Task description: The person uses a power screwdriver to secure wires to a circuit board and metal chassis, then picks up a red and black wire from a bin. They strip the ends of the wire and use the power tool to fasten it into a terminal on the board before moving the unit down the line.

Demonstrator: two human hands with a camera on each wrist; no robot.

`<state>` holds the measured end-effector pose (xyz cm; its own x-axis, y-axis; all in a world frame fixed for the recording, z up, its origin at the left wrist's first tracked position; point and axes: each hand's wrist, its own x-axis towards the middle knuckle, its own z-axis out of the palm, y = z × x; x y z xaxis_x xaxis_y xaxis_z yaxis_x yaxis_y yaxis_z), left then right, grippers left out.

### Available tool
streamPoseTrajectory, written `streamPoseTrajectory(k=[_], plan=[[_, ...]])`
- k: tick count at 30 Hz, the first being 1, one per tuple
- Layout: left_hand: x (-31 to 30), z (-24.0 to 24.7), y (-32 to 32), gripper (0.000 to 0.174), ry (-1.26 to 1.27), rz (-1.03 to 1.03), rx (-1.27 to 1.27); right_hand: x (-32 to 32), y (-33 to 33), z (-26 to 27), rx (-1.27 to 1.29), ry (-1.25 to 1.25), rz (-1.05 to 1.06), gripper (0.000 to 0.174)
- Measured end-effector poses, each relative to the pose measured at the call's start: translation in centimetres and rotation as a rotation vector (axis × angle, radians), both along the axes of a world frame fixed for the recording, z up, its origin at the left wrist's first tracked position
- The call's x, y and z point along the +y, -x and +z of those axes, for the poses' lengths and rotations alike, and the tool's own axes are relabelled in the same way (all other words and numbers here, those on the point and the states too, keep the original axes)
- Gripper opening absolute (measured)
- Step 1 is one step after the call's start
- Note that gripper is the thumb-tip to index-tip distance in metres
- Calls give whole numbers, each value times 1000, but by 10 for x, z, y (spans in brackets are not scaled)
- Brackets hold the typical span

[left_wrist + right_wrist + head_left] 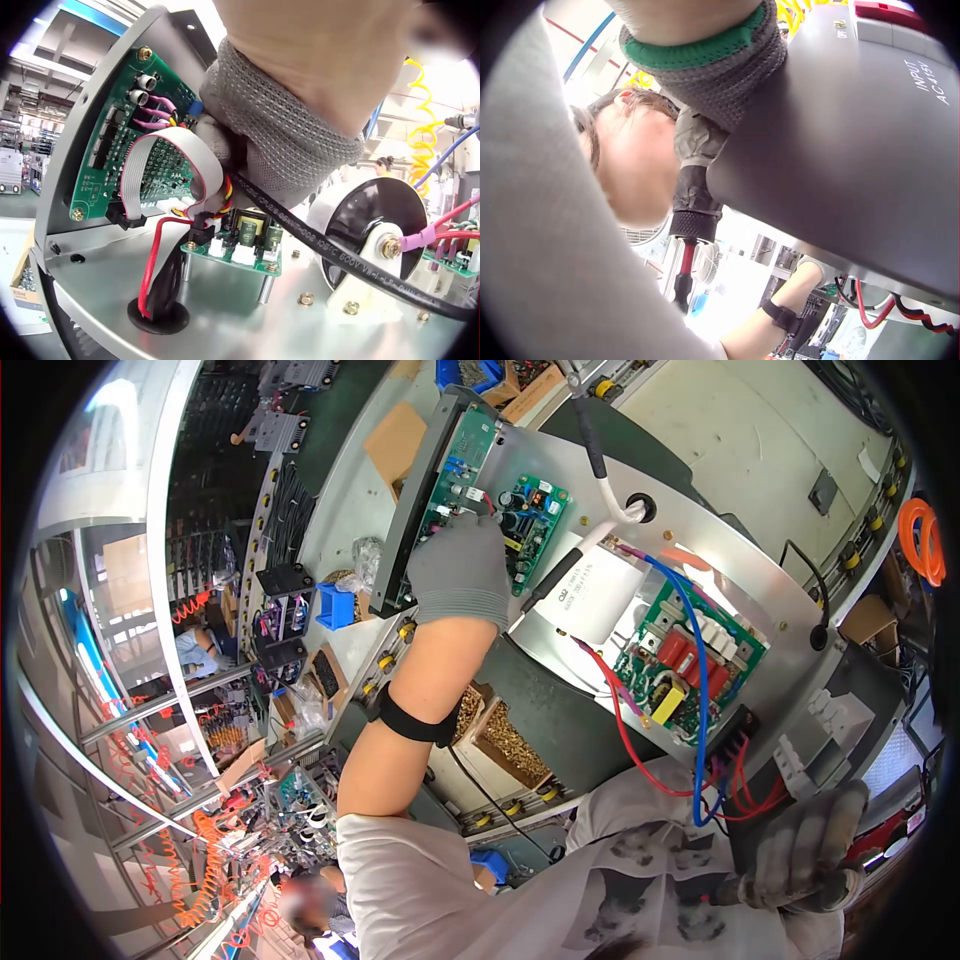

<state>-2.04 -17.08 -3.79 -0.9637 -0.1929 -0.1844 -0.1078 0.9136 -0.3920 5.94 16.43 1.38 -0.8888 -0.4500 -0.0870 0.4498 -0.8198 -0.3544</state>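
Inside a metal chassis [770, 588]: at three o'clock from the left grip [460, 568], a white cylinder [588, 602]; toward six, a box [510, 745] full of brass-coloured pieces. Closed round a dark tool [694, 225] with the right grip [805, 848], collar clear only at right wrist. Curled left round coloured wires [174, 120], beside a green board [101, 161].

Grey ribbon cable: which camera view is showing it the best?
The left wrist view: the grey ribbon cable loops there in plain sight before the upright green board, beside the left hand. In the head view I cannot make it out around that hand; the right wrist view does not show it.
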Motion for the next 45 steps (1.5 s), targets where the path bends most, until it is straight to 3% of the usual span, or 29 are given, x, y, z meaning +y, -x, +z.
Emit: streamPoseTrajectory(k=[5,7,13,18,22,25,27,29,39,45], plan=[[7,9,9,16,-10,51,-35,4,6,-8,43,70,83,30],[16,20,20,18,-33,213,-205,5,5,-8,54,74,90,31],[27,29,31,19,-19,287,-273,2,-1,4,-30,-110,-23,32],[17,22,28,20,-35,225,-266,5,0,-8,27,52,62,31],[9,17,16,20,-11,94,-181,-7,-1,9,-74,-122,-33,31],[10,26,20,21,-48,95,-295,-7,0,5,-66,-84,25,32],[12,25,20,22,-54,117,-316,-10,-1,8,-40,-155,-61,31],[11,14,15,18,-42,166,-164,-6,2,6,-20,-133,-14,31],[2,8,2,16,-86,144,18,-5,3,5,-47,-80,-8,31],[7,11,6,12,-52,172,-48,2,0,0,-17,-74,16,29]])
